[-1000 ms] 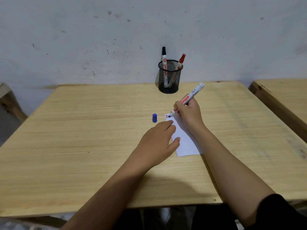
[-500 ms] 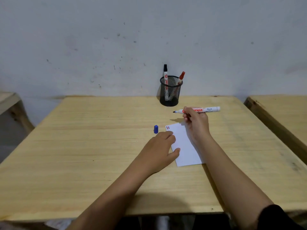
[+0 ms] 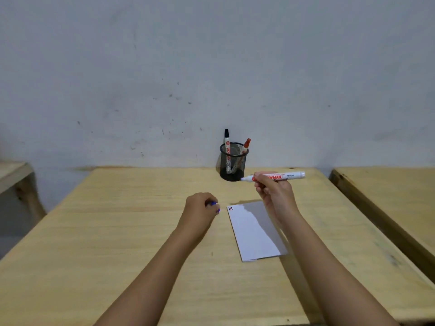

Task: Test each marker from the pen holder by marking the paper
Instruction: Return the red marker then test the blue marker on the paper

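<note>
My right hand point(image 3: 274, 192) holds an uncapped white marker point(image 3: 286, 176) level above the table, its tip pointing left toward the black mesh pen holder point(image 3: 233, 169). In the holder stand a black-capped marker point(image 3: 227, 137) and a red-capped marker point(image 3: 246, 144). My left hand point(image 3: 200, 208) is closed around the small blue cap point(image 3: 214, 204), just left of the white paper point(image 3: 251, 234). The paper lies flat and bears short red and dark marks at its top left corner point(image 3: 230, 208).
The wooden table point(image 3: 117, 231) stands against a grey wall. A second wooden table point(image 3: 386, 196) sits close on the right, with a gap between. Part of another wooden surface point(image 3: 11, 172) shows at far left.
My right hand lifted the marker off the paper and turned it level. My left hand left the paper and picked up the blue cap from the table.
</note>
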Demonstrator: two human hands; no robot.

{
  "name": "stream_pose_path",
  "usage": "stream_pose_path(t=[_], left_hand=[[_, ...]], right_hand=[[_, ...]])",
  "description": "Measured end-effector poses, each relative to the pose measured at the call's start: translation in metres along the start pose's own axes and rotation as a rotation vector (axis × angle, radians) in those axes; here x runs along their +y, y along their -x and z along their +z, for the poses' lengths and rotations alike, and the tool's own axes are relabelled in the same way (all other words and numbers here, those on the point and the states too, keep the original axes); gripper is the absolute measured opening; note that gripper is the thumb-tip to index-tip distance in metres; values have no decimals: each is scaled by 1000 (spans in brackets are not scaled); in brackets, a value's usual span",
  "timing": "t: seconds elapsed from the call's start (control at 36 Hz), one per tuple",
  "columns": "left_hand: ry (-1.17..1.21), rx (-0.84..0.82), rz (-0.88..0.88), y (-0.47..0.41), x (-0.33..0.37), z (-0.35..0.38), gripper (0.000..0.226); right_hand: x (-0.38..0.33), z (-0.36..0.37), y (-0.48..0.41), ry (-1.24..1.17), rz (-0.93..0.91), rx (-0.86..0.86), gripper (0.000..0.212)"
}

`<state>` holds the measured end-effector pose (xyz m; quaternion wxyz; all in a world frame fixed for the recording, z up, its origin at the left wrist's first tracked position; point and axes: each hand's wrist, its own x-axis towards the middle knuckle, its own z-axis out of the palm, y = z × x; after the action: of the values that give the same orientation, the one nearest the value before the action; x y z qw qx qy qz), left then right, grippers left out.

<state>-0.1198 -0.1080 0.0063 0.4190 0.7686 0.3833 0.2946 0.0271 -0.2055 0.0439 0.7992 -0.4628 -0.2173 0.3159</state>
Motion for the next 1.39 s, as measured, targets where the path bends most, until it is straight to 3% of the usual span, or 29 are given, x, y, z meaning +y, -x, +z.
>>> stream_pose_path(t=[0.06,0.14,0.31,0.5,0.69,0.89,1.11,1.19,1.31,1.39], left_hand=[[358,41,-111,3,7,0,7],[689,-45,-170,6,18,-2,7],[986,-104,-172,10,31,-7,11],[1019,-125,-144,9,34,-11,11],[925,-167,-79,11,43,-14,10],[860,-137,-28,12,46,-14,9],[776,-127,-24,11,37,-13,8],[785,-120,-18,9,39,-15,8],[819,-79,-22,4,41,-22,10],[840,-35,-35,-2,38,-28,16]], right_hand=[[0,1,4,7,-1,-15,6],[2,4,9,9,-7,-39,7],[3,12,17,4,-33,-66,16],[-1,16,19,-37,-40,-50,16],[-3,17,18,63,-62,-208,17],[4,16,22,37,-141,-232,17],[8,11,21,186,-169,-247,14],[3,12,20,103,-104,-240,3],[-5,6,13,-107,-78,-134,7],[-9,-2,8,-64,-94,-121,10]])
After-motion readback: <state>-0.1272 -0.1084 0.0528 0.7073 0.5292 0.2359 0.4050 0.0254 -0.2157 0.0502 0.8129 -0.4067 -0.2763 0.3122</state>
